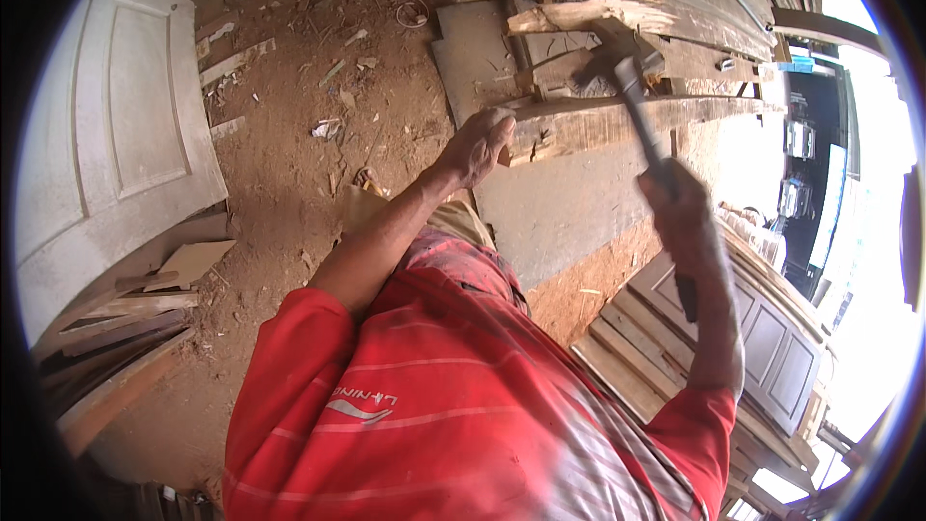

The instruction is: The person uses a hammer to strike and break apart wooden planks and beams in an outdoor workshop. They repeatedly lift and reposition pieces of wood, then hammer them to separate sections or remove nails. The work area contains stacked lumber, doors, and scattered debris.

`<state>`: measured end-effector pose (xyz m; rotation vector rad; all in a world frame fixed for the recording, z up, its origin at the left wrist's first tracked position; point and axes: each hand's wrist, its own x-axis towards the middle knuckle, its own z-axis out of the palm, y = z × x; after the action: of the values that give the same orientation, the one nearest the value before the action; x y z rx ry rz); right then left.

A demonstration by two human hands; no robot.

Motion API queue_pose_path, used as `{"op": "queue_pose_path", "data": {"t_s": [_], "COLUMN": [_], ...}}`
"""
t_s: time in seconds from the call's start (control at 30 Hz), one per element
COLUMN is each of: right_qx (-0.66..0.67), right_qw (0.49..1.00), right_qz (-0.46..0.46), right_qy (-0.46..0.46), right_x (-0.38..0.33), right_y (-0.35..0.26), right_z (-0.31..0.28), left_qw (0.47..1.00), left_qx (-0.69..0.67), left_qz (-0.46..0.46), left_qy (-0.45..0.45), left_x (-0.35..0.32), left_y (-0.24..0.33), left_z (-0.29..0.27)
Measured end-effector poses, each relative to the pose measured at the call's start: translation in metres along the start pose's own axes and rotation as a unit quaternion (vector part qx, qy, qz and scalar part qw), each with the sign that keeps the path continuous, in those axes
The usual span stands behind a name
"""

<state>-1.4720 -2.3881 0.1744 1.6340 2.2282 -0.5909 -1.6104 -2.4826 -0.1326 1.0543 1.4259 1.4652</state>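
Note:
My right hand (678,201) is closed round the handle of a claw hammer (637,111). The hammer's metal head is raised over a long wooden beam (598,125), and the dark butt of its handle shows below my wrist. At the beam's near left end, my left hand (479,150) is closed against the wood, its fingers curled over the end. Whether something small is also pinched in those fingers is hidden. The beam's end has a rough, chipped patch on its side.
Behind the beam lie rough planks (666,14). A white panelled door (125,116) leans at the left above stacked boards (125,328). Dark panelled doors (762,347) and timber lie at right. Scraps litter the dirt floor (299,116); a grey sheet (550,217) lies below the beam.

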Motion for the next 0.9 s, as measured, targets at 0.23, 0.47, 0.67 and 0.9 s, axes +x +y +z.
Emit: {"op": "queue_pose_path", "data": {"t_s": [0.23,0.47,0.67,0.9], "right_qx": [0.351,-0.089,0.114,0.3], "right_qw": [0.8,0.989,0.986,0.854], "right_qz": [-0.297,0.019,0.057,-0.271], "right_qy": [0.385,-0.112,0.105,0.328], "right_x": [-0.009,0.013,-0.004,0.036], "right_y": [-0.032,0.032,-0.02,-0.006], "right_z": [-0.099,0.04,-0.03,-0.044], "left_qw": [0.997,0.998,0.992,0.993], "left_qx": [0.001,-0.029,0.009,-0.014], "left_qz": [0.046,0.02,0.072,0.049], "left_qy": [0.055,0.055,0.107,0.103], "left_x": [0.007,0.003,0.008,0.005], "left_y": [-0.005,0.0,-0.014,-0.01], "left_z": [0.006,0.011,0.015,0.015]}}
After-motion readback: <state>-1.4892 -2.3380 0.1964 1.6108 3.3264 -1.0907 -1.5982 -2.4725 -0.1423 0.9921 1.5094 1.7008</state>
